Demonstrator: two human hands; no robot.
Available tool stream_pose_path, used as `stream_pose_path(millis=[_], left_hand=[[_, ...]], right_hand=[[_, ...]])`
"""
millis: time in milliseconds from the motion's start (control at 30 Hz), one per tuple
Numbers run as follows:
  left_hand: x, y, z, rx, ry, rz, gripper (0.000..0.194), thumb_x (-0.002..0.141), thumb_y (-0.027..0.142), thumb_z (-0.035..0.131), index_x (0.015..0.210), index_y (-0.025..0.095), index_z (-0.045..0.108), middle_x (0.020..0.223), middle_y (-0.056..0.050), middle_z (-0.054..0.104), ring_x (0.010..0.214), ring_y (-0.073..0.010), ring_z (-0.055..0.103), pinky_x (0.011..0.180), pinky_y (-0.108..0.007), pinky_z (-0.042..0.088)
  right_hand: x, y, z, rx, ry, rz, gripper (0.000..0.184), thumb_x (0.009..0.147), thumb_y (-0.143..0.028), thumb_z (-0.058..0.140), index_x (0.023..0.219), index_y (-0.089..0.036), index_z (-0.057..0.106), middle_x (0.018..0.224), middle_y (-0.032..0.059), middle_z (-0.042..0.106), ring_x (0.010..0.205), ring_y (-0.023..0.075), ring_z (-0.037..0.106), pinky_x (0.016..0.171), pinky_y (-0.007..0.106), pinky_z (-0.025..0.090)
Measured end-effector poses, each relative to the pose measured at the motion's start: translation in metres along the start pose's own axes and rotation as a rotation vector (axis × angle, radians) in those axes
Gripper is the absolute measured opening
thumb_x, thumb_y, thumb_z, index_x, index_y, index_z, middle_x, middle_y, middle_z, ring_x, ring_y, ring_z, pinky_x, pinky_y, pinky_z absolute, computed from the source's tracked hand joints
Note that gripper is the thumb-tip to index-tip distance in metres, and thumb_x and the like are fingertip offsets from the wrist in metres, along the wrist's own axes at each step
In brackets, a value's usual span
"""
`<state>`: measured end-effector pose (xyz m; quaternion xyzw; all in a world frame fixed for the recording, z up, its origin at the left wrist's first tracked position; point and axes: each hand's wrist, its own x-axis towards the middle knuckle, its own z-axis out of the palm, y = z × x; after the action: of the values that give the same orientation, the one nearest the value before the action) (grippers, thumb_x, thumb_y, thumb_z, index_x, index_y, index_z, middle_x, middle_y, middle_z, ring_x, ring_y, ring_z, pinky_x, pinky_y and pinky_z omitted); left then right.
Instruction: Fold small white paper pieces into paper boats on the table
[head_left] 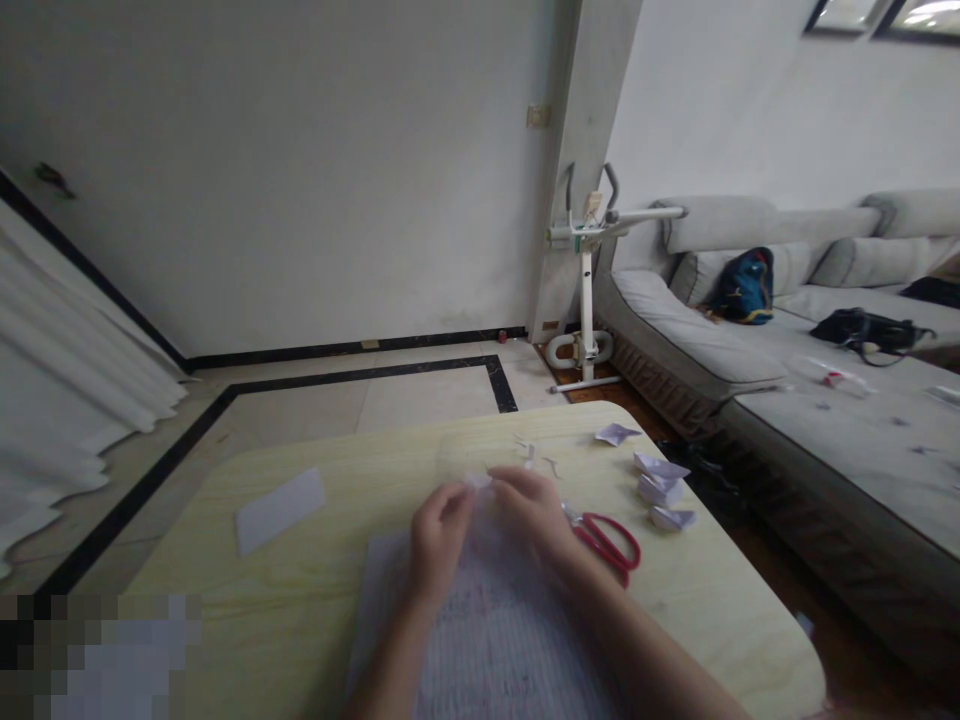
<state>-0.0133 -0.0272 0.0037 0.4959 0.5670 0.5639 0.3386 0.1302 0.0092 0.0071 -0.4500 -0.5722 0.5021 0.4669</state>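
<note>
Both hands meet over the middle of the table, fingers bent together around a small piece of white paper (478, 482). My left hand (439, 535) pinches it from the left, and my right hand (534, 512) grips its right side. The fingers partly cover the paper, so its shape is hard to make out. Beneath my forearms lies a sheet of lined paper with writing (502, 640), its far part blurred. A pair of scissors with red handles (634, 552) rests just right of my right hand, blades partly hidden behind it. Thin paper scraps (530, 455) lie beyond my fingers.
Several folded paper boats (660, 468) stand along the right side of the pale wooden table (300, 610). A blank white paper piece (281, 510) lies at the left. Beyond the table are a grey sofa (697, 350) with bags and a white exercise machine (586, 290).
</note>
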Motion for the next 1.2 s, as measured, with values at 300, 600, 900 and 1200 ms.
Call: stream_pose_path(millis=[300, 600, 900, 1200], left_hand=[[-0.002, -0.008, -0.001, 0.221, -0.012, 0.294, 0.01, 0.08, 0.024, 0.06, 0.086, 0.02, 0.067, 0.095, -0.006, 0.07, 0.089, -0.0196, 0.065, 0.082, -0.03, 0.05], [-0.007, -0.01, 0.002, 0.194, -0.061, 0.188, 0.044, 0.078, 0.016, 0.057, 0.121, 0.021, 0.058, 0.116, -0.009, 0.067, 0.106, -0.0227, 0.063, 0.092, -0.034, 0.049], [-0.005, -0.012, 0.002, 0.2, -0.075, 0.141, 0.038, 0.078, 0.016, 0.054, 0.115, 0.02, 0.062, 0.113, -0.007, 0.068, 0.106, -0.0234, 0.062, 0.092, -0.034, 0.047], [-0.006, -0.01, 0.003, 0.19, -0.07, 0.125, 0.039, 0.077, 0.015, 0.054, 0.114, 0.021, 0.062, 0.111, -0.007, 0.069, 0.104, -0.023, 0.063, 0.091, -0.034, 0.047]], right_hand=[[-0.001, -0.005, -0.001, -0.004, 0.009, 0.066, 0.014, 0.072, -0.026, 0.057, 0.065, -0.015, 0.061, 0.058, -0.0014, 0.057, 0.057, 0.0127, 0.051, 0.054, 0.023, 0.041], [0.0, -0.001, -0.001, 0.051, 0.031, 0.082, 0.009, 0.071, -0.023, 0.056, 0.068, -0.016, 0.06, 0.06, -0.0014, 0.056, 0.057, 0.012, 0.051, 0.05, 0.021, 0.04], [-0.004, -0.012, 0.0, 0.051, 0.01, 0.075, 0.012, 0.072, -0.023, 0.058, 0.074, -0.016, 0.067, 0.067, 0.0009, 0.063, 0.063, 0.0142, 0.057, 0.056, 0.023, 0.044], [-0.004, -0.005, 0.002, 0.027, 0.011, 0.028, 0.01, 0.072, -0.022, 0.06, 0.073, -0.016, 0.066, 0.067, 0.0007, 0.063, 0.063, 0.0141, 0.056, 0.057, 0.022, 0.044]])
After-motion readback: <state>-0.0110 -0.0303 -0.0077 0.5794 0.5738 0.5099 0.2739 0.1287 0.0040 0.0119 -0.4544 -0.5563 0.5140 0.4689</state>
